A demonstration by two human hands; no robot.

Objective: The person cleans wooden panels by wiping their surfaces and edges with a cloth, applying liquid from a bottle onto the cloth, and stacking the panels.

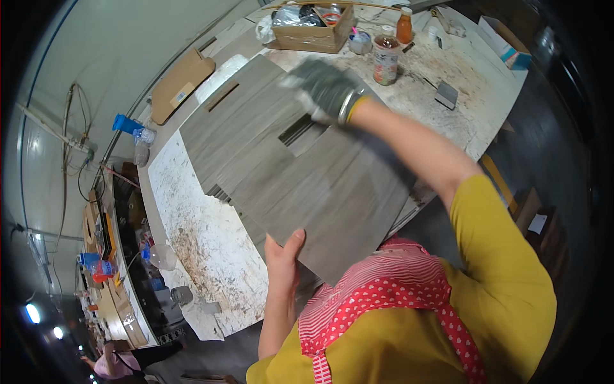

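Note:
A large grey wood-grain panel [320,198] lies slanted in front of me, its near corner against my apron. Near its middle is a dark rectangular slot [295,132], with another striped dark notch [219,193] at its left edge. My bare left hand [283,255] grips the panel's lower left edge, thumb on top and fingers hidden beneath. Over the panel's far right part reaches my right hand [325,88], in a grey-green glove with a yellow cuff. It is smeared by motion; something whitish shows along its fingers, and I cannot tell whether it is held.
The stained white table [211,269] extends around the panel. At its far side stand a cardboard box [310,38] of odds and ends, a drink bottle [385,61], an orange bottle [404,27] and a small grey block [446,95]. Brown cardboard [181,86] lies far left.

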